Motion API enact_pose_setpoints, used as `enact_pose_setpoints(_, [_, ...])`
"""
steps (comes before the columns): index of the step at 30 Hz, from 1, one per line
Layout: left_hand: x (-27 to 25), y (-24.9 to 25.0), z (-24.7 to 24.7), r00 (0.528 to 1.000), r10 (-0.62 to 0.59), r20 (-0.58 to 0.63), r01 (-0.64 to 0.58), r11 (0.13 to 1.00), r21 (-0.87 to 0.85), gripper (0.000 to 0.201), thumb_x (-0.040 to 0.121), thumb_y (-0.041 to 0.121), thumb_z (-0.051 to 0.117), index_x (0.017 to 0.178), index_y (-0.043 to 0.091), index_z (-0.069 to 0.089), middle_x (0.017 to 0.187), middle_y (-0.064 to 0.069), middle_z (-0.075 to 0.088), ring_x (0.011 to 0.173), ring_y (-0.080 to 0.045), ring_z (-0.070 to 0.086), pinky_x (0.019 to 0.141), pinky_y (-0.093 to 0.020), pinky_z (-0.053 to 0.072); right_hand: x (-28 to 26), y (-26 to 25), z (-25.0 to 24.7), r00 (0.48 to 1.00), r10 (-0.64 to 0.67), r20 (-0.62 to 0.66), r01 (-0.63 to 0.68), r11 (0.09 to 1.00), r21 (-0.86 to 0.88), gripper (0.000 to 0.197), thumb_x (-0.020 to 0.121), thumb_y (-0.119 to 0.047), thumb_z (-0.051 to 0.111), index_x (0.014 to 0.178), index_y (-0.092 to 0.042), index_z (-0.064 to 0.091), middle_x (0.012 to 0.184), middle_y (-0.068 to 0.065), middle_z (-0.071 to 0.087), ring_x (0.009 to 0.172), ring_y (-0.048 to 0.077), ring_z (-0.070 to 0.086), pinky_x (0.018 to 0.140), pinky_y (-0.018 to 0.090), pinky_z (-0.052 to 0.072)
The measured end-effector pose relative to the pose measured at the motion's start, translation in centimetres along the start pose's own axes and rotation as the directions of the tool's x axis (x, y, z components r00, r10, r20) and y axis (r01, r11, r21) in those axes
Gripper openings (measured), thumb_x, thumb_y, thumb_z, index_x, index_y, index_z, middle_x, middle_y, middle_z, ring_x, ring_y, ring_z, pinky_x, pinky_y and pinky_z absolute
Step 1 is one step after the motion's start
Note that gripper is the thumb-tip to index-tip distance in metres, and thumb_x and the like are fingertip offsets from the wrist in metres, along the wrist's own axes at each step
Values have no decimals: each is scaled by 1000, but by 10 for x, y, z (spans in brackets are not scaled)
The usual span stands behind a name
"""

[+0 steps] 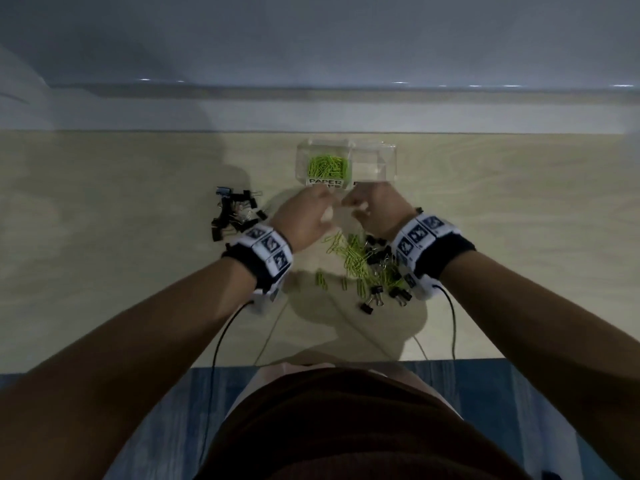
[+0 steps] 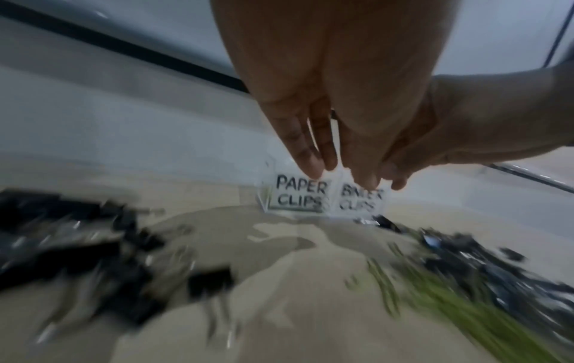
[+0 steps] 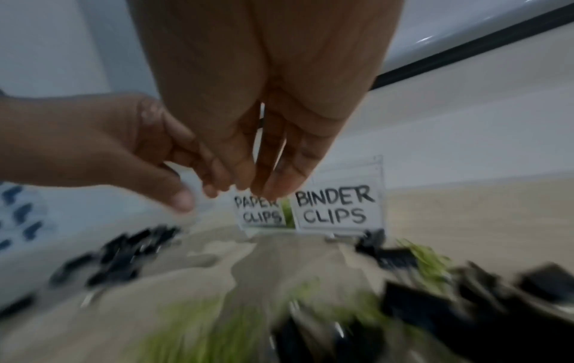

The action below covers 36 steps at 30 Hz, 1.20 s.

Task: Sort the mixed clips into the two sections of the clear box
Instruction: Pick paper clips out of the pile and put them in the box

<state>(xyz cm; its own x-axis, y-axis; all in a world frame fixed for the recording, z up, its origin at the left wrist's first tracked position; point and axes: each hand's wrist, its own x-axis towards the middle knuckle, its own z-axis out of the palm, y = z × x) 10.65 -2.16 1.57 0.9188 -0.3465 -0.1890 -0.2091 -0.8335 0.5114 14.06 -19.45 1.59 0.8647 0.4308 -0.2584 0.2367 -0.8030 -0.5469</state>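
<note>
The clear box (image 1: 388, 157) stands at the back of the table. Its left section, labelled PAPER CLIPS (image 2: 298, 196), holds green paper clips (image 1: 327, 166). The right section, labelled BINDER CLIPS (image 3: 337, 208), looks empty. A mixed pile of green paper clips (image 1: 353, 254) and black binder clips (image 1: 375, 292) lies under my right wrist. My left hand (image 1: 304, 216) and right hand (image 1: 374, 209) hover side by side just in front of the box, fingertips nearly meeting. Both hands point their fingers (image 2: 313, 167) (image 3: 279, 186) downward, and I see nothing held in either.
A separate heap of black binder clips (image 1: 235, 213) lies to the left of my left hand. The wooden table (image 1: 104, 237) ends at a wall behind the box. Cables from both wrists trail over the near edge.
</note>
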Motion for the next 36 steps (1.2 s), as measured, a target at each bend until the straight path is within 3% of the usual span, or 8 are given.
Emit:
enact_pose_setpoints(3, [-36, -12, 28, 956, 34, 292, -61, 995, 83, 68, 74, 24, 74, 135, 20, 43, 129, -3, 41, 118, -20, 41, 102, -35, 41, -25, 8, 13, 946, -12, 324, 109, 953, -282, 55, 76, -11, 67, 125, -29, 53, 127, -3, 50, 113, 19, 49, 96, 36, 45])
enact_pose_setpoints(6, [-52, -29, 44, 949, 52, 311, -101, 985, 141, 72, 72, 18, 75, 136, 14, 41, 129, -9, 40, 119, -26, 40, 102, -39, 40, -33, 10, 19, 912, -10, 411, 200, 884, -422, 78, 71, -16, 73, 138, -28, 36, 134, -1, 37, 118, 23, 41, 96, 45, 39])
enact_pose_setpoints(10, [-50, -31, 55, 970, 20, 243, -17, 1000, -15, 67, 69, 16, 78, 129, 11, 49, 122, -9, 44, 112, -25, 46, 98, -37, 42, -36, 6, 31, 925, -18, 381, 196, 879, -435, 78, 71, -15, 72, 139, -24, 36, 134, 3, 37, 118, 25, 42, 93, 42, 41])
enact_pose_setpoints(14, [-38, -12, 65, 986, -66, 156, 86, 988, -127, 67, 70, 20, 79, 129, 11, 48, 121, -8, 44, 104, -24, 52, 89, -32, 44, -39, 4, 46, 958, -37, 284, 113, 961, -253, 62, 76, -8, 64, 134, -19, 45, 131, 6, 45, 114, 27, 49, 89, 35, 45])
enact_pose_setpoints(20, [-33, 0, 78, 995, -77, 66, 84, 990, -111, 45, 77, 23, 73, 116, 8, 57, 111, -8, 50, 100, -26, 53, 86, -36, 47, -46, 11, 61, 998, -22, 63, 27, 997, -77, 34, 74, -4, 64, 106, -12, 63, 94, 7, 58, 84, 28, 58, 70, 27, 40])
enact_pose_setpoints(27, [-29, -3, 68, 991, -3, 132, -7, 997, 72, 24, 90, 25, 55, 103, 5, 59, 105, -12, 57, 97, -29, 55, 79, -41, 48, -50, 13, 58, 996, -49, 78, 55, 996, -77, 5, 73, -5, 61, 77, -9, 59, 71, 5, 55, 66, 29, 58, 59, 34, 48])
enact_pose_setpoints(31, [-28, -13, 57, 985, 2, 171, -18, 996, 93, 23, 92, 26, 52, 101, 5, 58, 100, -12, 60, 93, -29, 56, 78, -39, 47, -45, 17, 46, 993, 108, 55, -111, 993, 42, 10, 74, -4, 65, 82, -7, 70, 81, 4, 65, 74, 20, 58, 71, 28, 48])
enact_pose_setpoints(36, [-26, -17, 33, 993, -86, 76, 97, 982, -160, 17, 88, 23, 62, 92, 7, 65, 89, -8, 68, 80, -23, 62, 71, -32, 50, -32, 19, 28, 956, 294, 4, -272, 880, 388, 8, 72, 0, 72, 73, -8, 70, 61, -3, 62, 56, 8, 55, 61, 24, 48])
